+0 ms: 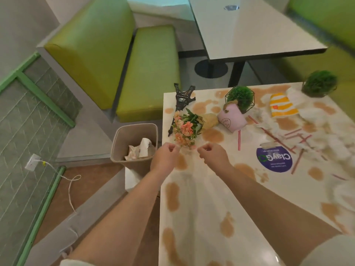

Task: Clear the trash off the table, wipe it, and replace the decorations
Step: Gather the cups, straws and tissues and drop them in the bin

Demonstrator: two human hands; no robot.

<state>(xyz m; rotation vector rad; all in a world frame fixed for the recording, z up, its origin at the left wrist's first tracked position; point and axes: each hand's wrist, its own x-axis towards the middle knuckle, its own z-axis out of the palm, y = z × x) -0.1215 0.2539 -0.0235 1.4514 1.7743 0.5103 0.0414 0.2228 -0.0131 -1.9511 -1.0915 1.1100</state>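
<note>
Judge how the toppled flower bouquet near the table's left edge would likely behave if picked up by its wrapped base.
The flower bouquet lies on its side, blooms toward the table edge. It is probably light, looking like small artificial flowers in a paper wrap. The stems may flop or sway, so the head could droop. Its cone-shaped wrap looks apt to roll if pushed.

Two hands are showing: the left hand (165, 157) and the right hand (213, 156). One stained bench (201, 198) is carrying the clutter. Two green ball plants are sitting on it, one in a wire frame (241, 97) at twelve o'clock and one (319, 83) at two o'clock. One pink pot (231, 118), one flower bouquet (187, 126) and one tower model (181, 101) are lying near eleven o'clock. One striped cloth (282, 105) and one round purple sticker (273, 160) are lying at one o'clock. Several red straws (239, 140) are scattered; their number is unclear. One trash bin (134, 148) is standing at nine o'clock.
</note>
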